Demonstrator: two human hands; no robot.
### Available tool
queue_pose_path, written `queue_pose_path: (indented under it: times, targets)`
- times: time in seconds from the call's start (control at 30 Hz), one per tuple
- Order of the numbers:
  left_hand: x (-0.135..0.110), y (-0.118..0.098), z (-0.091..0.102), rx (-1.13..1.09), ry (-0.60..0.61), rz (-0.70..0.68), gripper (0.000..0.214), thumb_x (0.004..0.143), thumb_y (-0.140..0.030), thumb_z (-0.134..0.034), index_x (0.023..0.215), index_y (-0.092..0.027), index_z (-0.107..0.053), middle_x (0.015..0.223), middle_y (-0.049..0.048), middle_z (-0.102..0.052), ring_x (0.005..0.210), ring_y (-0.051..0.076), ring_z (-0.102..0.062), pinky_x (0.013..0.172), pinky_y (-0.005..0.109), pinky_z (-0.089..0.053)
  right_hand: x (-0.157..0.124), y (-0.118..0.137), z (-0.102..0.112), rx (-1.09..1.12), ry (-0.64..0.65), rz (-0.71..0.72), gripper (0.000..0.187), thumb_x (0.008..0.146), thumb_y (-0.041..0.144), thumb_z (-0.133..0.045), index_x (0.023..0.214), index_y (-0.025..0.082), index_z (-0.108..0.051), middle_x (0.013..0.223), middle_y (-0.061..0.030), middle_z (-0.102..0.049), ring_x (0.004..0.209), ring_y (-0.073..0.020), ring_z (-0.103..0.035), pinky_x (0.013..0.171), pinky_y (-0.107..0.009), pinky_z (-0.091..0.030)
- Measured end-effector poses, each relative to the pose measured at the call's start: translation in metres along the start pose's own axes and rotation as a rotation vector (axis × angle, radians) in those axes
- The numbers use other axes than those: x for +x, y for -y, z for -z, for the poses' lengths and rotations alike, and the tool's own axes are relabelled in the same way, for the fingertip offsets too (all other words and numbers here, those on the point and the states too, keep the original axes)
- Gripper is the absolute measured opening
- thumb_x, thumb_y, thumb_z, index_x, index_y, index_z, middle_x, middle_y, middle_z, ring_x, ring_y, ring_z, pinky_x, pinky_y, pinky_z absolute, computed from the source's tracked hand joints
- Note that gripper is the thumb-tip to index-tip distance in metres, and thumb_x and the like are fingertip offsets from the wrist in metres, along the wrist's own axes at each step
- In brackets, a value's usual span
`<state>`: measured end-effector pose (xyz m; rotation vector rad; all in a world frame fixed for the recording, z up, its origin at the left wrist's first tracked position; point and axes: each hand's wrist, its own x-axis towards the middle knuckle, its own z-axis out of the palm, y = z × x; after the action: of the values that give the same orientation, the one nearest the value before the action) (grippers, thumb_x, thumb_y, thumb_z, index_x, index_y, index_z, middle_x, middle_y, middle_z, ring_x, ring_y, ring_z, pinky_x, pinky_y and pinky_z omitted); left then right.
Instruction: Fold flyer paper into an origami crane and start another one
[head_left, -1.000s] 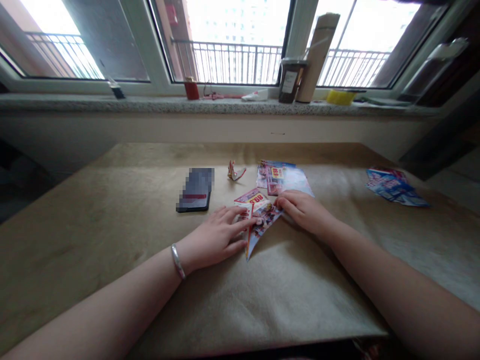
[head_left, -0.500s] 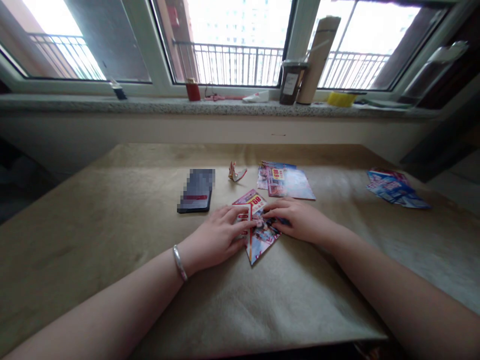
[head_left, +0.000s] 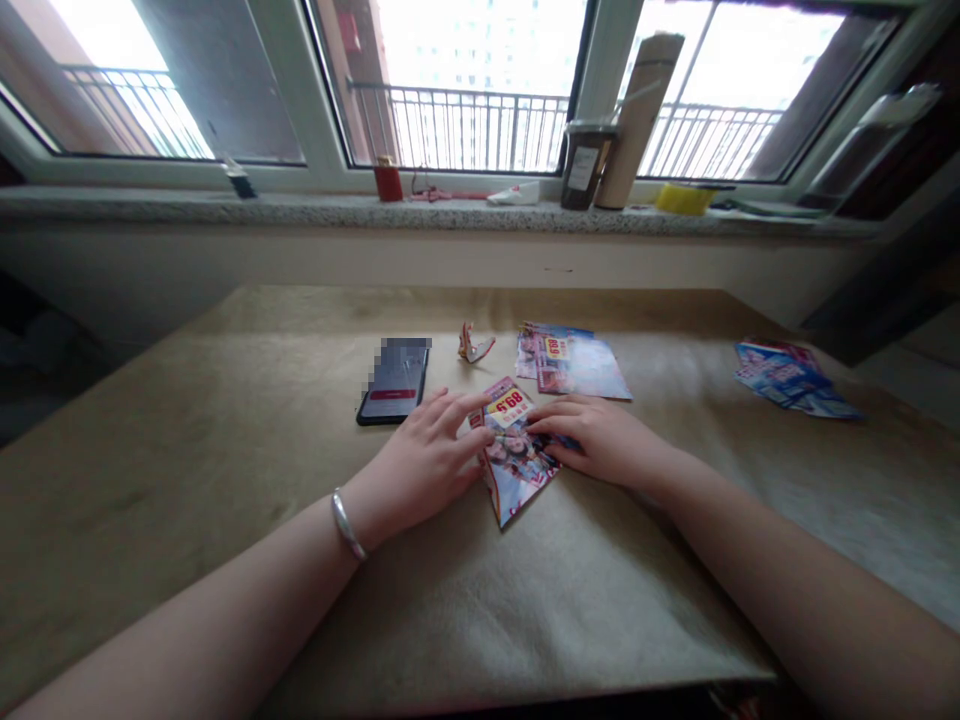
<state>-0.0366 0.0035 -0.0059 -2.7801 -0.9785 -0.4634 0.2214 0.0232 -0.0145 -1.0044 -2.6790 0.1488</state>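
Observation:
A colourful printed paper sheet (head_left: 514,470), partly folded with a point toward me, lies on the table between my hands. My left hand (head_left: 431,455) is at the sheet's left edge, fingers spread and thumb over the edge; its fingertips partly hide that side. I cannot tell whether they touch the paper. Across the sheet's right side rests my right hand (head_left: 592,435), its fingers stretched out flat on the print. Just beyond the left hand is a dark smartphone (head_left: 394,375) with its screen lit. A small folded paper piece (head_left: 475,345) stands behind the sheet.
Several printed sheets (head_left: 585,368) lie overlapped behind my right hand. A fanned pile of blue leaflets (head_left: 795,380) is at the far right of the table (head_left: 225,480). Along the windowsill (head_left: 300,208) stand a lidded tub (head_left: 581,165), a tall tube (head_left: 637,125) and yellow tape (head_left: 682,198).
My left hand has shifted left and its fingers have lifted from the sheet's middle. The pale strip along the sheet's left side no longer covers the print. My right hand stays put.

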Motion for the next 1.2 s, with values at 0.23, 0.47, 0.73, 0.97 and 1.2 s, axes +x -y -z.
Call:
queue_pose_path:
  times: [0.23, 0.47, 0.73, 0.97, 1.2]
  targets:
    - [-0.002, 0.0, 0.004, 0.079, 0.002, -0.043, 0.011, 0.087, -0.022, -0.054, 0.093, -0.019, -0.063, 0.111, 0.0013, -0.065, 0.124, 0.022, -0.043, 0.115, 0.046, -0.017, -0.001, 0.001, -0.002, -0.011, -0.01, 0.014, 0.028, 0.083, 0.02, -0.055, 0.108, 0.024, -0.066, 0.119, -0.0045, -0.063, 0.106, -0.0201, -0.058, 0.093, -0.038, -0.045]
    - [0.0, -0.002, 0.005, 0.038, 0.146, 0.011, 0.023, 0.09, -0.021, -0.048, 0.108, -0.021, -0.061, 0.112, 0.0039, -0.064, 0.107, 0.02, -0.055, 0.105, 0.043, -0.034, 0.0, 0.011, 0.002, -0.009, 0.004, 0.023, 0.029, 0.084, 0.014, -0.05, 0.103, 0.024, -0.069, 0.109, -0.0042, -0.067, 0.096, -0.0177, -0.061, 0.086, -0.034, -0.049]
    - [-0.002, -0.003, 0.004, 0.068, 0.188, 0.122, 0.031, 0.091, -0.028, -0.045, 0.116, -0.017, -0.058, 0.112, 0.0096, -0.06, 0.1, 0.025, -0.056, 0.087, 0.041, -0.047, -0.002, 0.012, 0.009, 0.03, 0.096, -0.033, 0.034, 0.079, 0.026, -0.059, 0.113, 0.024, -0.066, 0.117, -0.0043, -0.064, 0.106, -0.0221, -0.057, 0.093, -0.037, -0.046]
    - [-0.002, -0.002, 0.005, 0.002, 0.198, 0.203, 0.031, 0.089, -0.026, -0.045, 0.116, -0.017, -0.059, 0.112, 0.0098, -0.059, 0.098, 0.022, -0.055, 0.088, 0.037, -0.049, -0.003, 0.012, 0.012, 0.075, 0.103, -0.033, 0.037, 0.076, 0.031, -0.061, 0.113, 0.024, -0.066, 0.117, -0.0052, -0.064, 0.106, -0.0224, -0.058, 0.093, -0.038, -0.046]
    - [0.0, -0.001, 0.007, -0.042, 0.168, 0.23, 0.027, 0.089, -0.023, -0.046, 0.11, -0.018, -0.061, 0.106, 0.0092, -0.062, 0.096, 0.022, -0.058, 0.087, 0.037, -0.049, -0.003, 0.01, 0.008, 0.05, 0.072, -0.076, 0.034, 0.077, 0.02, -0.056, 0.108, 0.025, -0.067, 0.111, -0.0049, -0.064, 0.097, -0.0195, -0.061, 0.087, -0.033, -0.048]
